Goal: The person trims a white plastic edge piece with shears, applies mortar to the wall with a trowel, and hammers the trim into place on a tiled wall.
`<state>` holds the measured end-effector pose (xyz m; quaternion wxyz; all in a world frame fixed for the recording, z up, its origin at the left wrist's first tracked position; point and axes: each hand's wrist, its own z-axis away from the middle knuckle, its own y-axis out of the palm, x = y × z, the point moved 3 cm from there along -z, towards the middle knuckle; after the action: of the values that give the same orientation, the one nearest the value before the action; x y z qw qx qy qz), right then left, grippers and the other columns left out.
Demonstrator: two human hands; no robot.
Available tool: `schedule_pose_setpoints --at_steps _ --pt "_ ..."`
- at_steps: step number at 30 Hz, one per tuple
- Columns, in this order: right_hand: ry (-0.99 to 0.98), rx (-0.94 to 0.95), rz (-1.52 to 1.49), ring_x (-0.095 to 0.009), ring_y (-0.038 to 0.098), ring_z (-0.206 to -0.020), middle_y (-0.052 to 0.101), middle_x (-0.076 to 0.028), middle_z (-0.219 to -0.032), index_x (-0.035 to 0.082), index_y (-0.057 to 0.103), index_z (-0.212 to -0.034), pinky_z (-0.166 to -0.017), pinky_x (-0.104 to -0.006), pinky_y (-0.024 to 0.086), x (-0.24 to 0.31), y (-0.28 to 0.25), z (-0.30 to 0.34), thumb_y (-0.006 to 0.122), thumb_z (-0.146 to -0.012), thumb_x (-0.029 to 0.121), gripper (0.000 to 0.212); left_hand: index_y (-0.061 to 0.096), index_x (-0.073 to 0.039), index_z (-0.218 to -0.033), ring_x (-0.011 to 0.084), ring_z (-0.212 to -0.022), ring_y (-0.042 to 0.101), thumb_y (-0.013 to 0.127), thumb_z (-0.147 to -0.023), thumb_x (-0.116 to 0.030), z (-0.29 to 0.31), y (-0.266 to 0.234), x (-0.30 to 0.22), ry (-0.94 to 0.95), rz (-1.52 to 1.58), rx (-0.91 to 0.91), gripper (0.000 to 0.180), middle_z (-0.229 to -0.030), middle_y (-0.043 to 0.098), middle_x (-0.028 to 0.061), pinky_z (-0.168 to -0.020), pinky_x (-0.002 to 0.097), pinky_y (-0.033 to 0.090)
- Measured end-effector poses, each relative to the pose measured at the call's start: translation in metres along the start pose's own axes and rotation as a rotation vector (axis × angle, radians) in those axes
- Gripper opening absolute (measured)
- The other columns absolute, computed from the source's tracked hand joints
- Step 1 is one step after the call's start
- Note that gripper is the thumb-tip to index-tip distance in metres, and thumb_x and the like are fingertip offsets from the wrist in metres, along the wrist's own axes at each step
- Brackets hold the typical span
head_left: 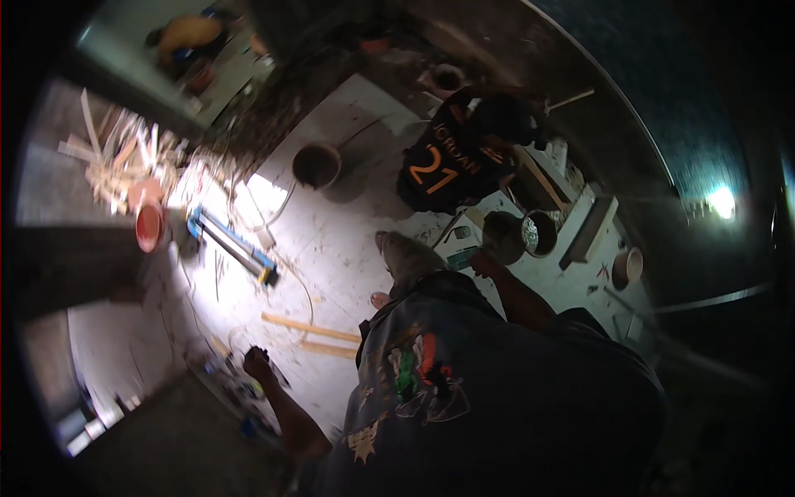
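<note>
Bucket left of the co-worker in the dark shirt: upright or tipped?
Upright: the bucket stands on the pale floor, open mouth facing up toward the camera.

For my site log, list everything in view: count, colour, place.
Co-worker: 1, dark shirt, upper centre
Distant person: 1, yellow top, upper left
Wood scraps: many, pale, left
Long tool: 1, blue, left of centre
Buckets: at least 5, brown or orange, scattered
Wood strips: 2, tan, below centre
Wooden beam: 1, brown, right
Flat item: 1, green, right of centre
Own shirt: 1, dark, lower centre
Left hand: 1, bare, lower left
Right hand: 1, bare, right of centre
</note>
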<state>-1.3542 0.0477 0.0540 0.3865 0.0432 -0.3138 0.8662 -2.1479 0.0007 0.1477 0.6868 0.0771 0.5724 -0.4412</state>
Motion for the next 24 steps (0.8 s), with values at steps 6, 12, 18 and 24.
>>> schedule_pose_setpoints --at_steps 6,12,18,24 --pt "-0.081 -0.119 0.027 -0.023 0.067 -0.064 0.067 -0.01 -0.074 0.006 0.07 -0.087 -0.055 -0.0403 0.055 -0.013 -0.028 -0.068 0.064 -0.09 0.03 0.025 0.073 -0.003 -0.095 0.0217 -0.069 0.068 0.081 -0.078 -0.019 -0.058 0.081 -0.005 0.426 -0.204 0.489 0.025 -0.078 0.07 0.0071 -0.063 0.0382 0.057" --pt "-0.109 -0.702 -0.088 -0.026 0.064 -0.069 0.066 -0.009 -0.075 0.007 0.069 -0.085 -0.066 -0.0445 0.054 -0.056 -0.049 -0.044 0.065 -0.092 0.03 0.024 0.068 -0.014 -0.08 0.0274 -0.076 0.068 0.087 -0.071 -0.033 -0.039 0.176 -0.042 0.717 -0.967 0.928 0.029 -0.078 0.069 0.0048 -0.067 0.0415 0.053" --pt "0.026 -0.886 -0.225 -0.041 0.069 -0.105 0.071 -0.021 -0.109 0.005 0.069 -0.114 -0.09 -0.0517 0.054 -0.088 -0.129 0.044 0.062 -0.088 0.021 0.031 0.071 0.002 -0.096 0.0153 -0.064 0.068 0.069 -0.096 -0.013 -0.046 0.231 -0.082 0.173 -0.576 0.94 0.014 -0.075 0.067 0.0056 -0.054 0.0291 0.054" --pt "0.299 -0.897 0.188 -0.04 0.048 -0.137 0.054 -0.022 -0.139 0.007 0.052 -0.142 -0.114 -0.0587 0.035 -0.067 -0.242 0.088 0.063 -0.089 0.017 0.055 0.077 -0.017 -0.092 0.0302 -0.085 0.074 0.073 -0.086 -0.035 -0.012 0.203 -0.045 0.813 -1.551 1.137 0.02 -0.093 0.076 0.011 -0.073 0.0457 0.06"
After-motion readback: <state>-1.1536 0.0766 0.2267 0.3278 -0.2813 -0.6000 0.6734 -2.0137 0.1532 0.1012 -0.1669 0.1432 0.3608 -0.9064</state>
